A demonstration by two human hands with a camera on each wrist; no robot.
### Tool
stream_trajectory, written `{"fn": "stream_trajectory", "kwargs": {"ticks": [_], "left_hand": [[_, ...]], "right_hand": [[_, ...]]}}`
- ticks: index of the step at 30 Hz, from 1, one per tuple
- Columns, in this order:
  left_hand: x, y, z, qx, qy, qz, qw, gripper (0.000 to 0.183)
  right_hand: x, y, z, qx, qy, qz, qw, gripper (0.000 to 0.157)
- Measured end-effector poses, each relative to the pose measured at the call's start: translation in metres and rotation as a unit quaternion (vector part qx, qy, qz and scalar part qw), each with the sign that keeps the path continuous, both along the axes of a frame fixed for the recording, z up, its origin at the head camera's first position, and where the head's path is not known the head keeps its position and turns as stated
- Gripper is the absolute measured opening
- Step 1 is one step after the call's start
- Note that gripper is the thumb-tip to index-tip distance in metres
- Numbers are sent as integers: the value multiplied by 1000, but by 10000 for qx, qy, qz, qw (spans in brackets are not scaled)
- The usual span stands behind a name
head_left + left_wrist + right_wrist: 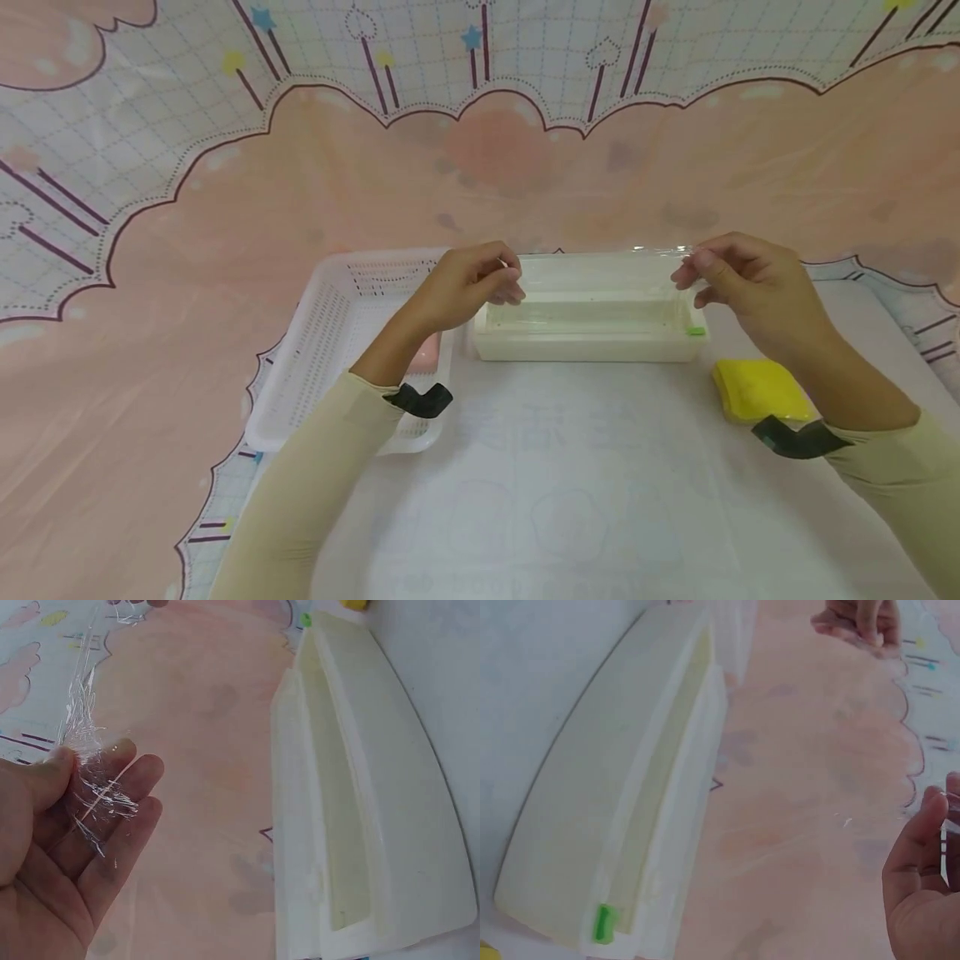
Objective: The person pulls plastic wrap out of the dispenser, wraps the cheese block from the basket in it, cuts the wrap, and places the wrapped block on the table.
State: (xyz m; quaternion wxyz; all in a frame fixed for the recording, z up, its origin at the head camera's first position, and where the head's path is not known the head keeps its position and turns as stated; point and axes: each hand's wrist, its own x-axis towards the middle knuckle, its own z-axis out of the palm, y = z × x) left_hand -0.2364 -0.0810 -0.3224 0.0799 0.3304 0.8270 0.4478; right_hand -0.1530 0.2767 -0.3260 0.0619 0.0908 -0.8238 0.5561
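Between my two raised hands stretches a sheet of clear plastic wrap [79, 712], nearly invisible except for its bunched, shiny ends. My left hand [476, 283] pinches one end between thumb and forefinger; crumpled film lies across its fingers in the left wrist view. The opposite corner is pinched by my right hand [757, 287]. Below and between them stands a long white cling film dispenser [588, 346], with a long opening along its top and a small green slider [697, 331] at its right end. Both hands are above the dispenser, one near each end.
At the left, partly behind my left arm, sits a white perforated basket [300, 367] with a pink item [426, 356] in it. A yellow packet [761, 390] lies beside my right wrist. Everything rests on a white tabletop [570, 467] before a patterned pink cloth [337, 183].
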Motion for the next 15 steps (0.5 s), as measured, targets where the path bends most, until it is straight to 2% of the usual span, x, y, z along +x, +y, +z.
{"fn": "stream_trajectory", "kwargs": {"ticks": [3,6,12,14,15], "left_hand": [[4,1,5,94,277,39,9996,7],[6,2,7,203,534,127,9983,7],[5,5,15,530,1112,201,9922,6],[5,6,20,624,1281,208,9896,7],[6,6,23,680,1374,212,9879,7]], "right_hand": [[2,-1,2,-731,437,370,9957,20],[3,-2,2,-1472,762,731,9834,17],[4,-7,5,-2085,1198,845,9670,18],[4,-9,8,-2376,1361,915,9574,18],[4,-9,9,-2612,1443,1061,9485,18]]}}
